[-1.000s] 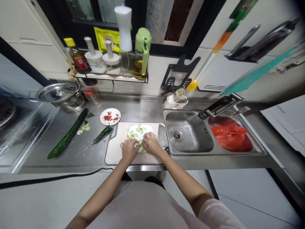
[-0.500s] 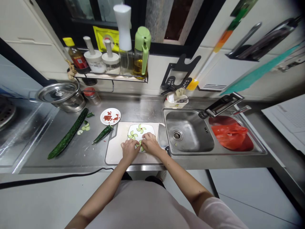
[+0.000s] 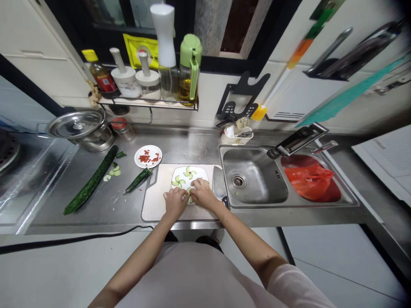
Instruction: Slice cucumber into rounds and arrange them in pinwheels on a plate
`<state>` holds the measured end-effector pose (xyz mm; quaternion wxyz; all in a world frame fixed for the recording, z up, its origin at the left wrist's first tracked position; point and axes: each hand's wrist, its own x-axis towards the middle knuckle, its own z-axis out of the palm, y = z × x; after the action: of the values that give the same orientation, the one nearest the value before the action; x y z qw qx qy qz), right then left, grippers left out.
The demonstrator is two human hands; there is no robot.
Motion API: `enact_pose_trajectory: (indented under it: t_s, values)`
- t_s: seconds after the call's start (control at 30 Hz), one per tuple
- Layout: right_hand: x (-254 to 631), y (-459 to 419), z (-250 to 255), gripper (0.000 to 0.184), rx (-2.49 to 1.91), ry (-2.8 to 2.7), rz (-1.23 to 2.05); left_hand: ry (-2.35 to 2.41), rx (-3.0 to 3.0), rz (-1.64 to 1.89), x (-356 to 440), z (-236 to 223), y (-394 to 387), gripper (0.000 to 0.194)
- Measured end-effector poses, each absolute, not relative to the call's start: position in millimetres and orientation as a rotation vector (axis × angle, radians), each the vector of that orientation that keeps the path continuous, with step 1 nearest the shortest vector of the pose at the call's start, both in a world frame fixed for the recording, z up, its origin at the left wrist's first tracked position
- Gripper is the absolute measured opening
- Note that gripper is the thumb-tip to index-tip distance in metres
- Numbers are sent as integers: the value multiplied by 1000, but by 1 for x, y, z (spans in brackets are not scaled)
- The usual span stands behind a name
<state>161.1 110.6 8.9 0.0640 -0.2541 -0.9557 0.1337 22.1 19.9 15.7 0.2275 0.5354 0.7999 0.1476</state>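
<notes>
A white plate (image 3: 199, 173) lies on a white cutting board (image 3: 156, 201), carrying thin cucumber slices (image 3: 189, 173) laid out in pinwheel flowers. Both my hands rest on the plate's near edge, fingertips together over another group of slices. My left hand (image 3: 175, 201) is curled, fingers pinched at the slices. My right hand (image 3: 201, 193) is curled too, fingertips touching the same slices. A knife blade (image 3: 218, 184) lies on the board just right of the plate.
A long cucumber (image 3: 91, 183), a cut cucumber piece (image 3: 138, 180) and loose slices (image 3: 113, 173) lie left of the board. A small plate of red bits (image 3: 148, 156) sits behind. The sink (image 3: 255, 182) with a red bag (image 3: 310, 183) is right; a lidded pot (image 3: 80, 127) at far left.
Both hands stay over the near slices, with only small finger shifts; the view has drifted slightly.
</notes>
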Motion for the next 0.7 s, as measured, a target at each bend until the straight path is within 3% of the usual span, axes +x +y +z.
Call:
enact_pose_trajectory:
  t_s: [0.7]
  values:
    - [162,107,5,21,-898,-2800,481,2192,1474,421,24,11,30,17]
